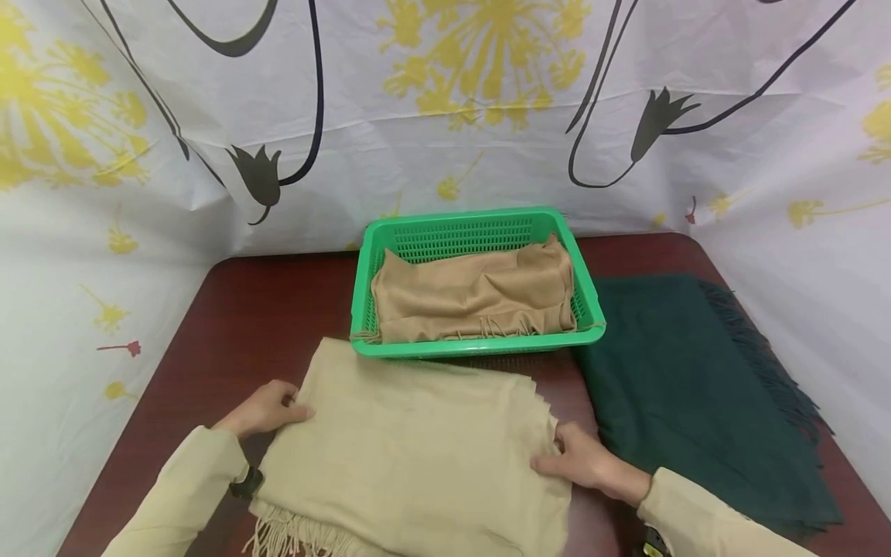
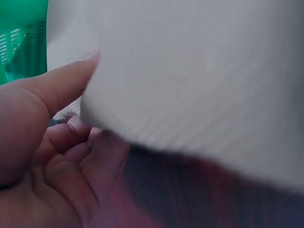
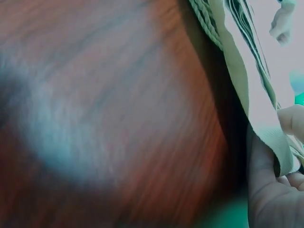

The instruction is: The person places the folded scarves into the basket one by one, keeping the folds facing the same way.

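Observation:
A cream fringed scarf (image 1: 418, 449), folded in layers, spreads across the front of the table. My left hand (image 1: 267, 408) pinches its left edge, thumb on top and fingers beneath; the left wrist view shows the cloth (image 2: 190, 85) lifted between them. At the opposite edge my right hand (image 1: 578, 458) grips the scarf with the thumb above. In the right wrist view several stacked layers of the scarf (image 3: 259, 114) show side-on, the fingers (image 3: 261, 164) tucked under them. Tassels hang at the scarf's front left corner.
Behind the scarf stands a green plastic basket (image 1: 480, 346) holding a folded tan scarf (image 1: 480, 290). A dark green fringed scarf (image 1: 696, 394) lies on the right of the dark red table (image 1: 278, 302). White patterned sheets (image 1: 445, 155) enclose the back and sides.

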`<move>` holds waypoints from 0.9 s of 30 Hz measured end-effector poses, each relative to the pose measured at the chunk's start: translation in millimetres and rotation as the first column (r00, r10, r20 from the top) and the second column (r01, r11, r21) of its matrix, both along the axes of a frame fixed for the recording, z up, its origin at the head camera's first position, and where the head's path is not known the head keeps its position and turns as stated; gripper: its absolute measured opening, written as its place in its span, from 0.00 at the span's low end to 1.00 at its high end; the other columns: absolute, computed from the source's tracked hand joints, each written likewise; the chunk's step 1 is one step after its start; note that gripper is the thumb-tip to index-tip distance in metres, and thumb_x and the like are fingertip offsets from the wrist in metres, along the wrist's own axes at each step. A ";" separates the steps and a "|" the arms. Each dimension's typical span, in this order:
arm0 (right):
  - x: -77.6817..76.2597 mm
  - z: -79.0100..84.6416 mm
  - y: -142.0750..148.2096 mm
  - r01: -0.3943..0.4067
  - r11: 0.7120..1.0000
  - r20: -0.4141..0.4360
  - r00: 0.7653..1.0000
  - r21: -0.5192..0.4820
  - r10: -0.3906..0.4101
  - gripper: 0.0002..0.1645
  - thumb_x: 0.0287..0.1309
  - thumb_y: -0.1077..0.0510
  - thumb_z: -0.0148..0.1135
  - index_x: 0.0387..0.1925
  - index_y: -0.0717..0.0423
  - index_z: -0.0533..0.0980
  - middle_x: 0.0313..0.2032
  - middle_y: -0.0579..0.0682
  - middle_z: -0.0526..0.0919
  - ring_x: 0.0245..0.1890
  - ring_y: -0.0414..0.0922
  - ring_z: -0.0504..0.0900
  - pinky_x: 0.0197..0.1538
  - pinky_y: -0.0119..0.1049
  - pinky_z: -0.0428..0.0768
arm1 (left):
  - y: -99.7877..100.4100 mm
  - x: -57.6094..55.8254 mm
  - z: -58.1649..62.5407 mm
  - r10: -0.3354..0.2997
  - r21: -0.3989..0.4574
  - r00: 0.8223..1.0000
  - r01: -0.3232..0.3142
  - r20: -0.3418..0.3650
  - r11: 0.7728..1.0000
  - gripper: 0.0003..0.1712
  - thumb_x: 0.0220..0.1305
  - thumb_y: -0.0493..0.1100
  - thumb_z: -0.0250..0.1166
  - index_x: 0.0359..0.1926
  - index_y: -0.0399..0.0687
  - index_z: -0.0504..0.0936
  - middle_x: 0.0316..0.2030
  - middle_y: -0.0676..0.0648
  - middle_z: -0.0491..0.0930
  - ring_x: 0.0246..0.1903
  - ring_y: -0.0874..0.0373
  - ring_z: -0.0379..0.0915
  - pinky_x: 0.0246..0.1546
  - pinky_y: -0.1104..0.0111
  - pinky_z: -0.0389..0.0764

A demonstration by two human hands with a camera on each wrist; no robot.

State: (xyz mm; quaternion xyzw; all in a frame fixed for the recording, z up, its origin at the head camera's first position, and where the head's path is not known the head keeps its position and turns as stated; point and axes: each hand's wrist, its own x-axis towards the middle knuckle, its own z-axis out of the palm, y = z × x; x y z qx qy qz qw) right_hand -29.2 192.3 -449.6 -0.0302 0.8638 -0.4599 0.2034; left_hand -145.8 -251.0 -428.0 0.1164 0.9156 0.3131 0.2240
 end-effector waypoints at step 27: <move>-5.3 2.6 12.0 0.011 1.000 -0.059 0.998 -0.019 -0.012 0.22 0.49 0.60 0.59 0.11 0.52 0.57 0.10 0.40 0.56 0.09 0.33 0.56 0.15 0.26 0.59 | 2.5 31.1 -15.0 0.234 0.239 0.929 -0.306 0.286 0.922 0.28 0.56 0.51 0.60 0.43 0.25 0.73 0.24 0.46 0.78 0.22 0.54 0.75 0.26 0.64 0.76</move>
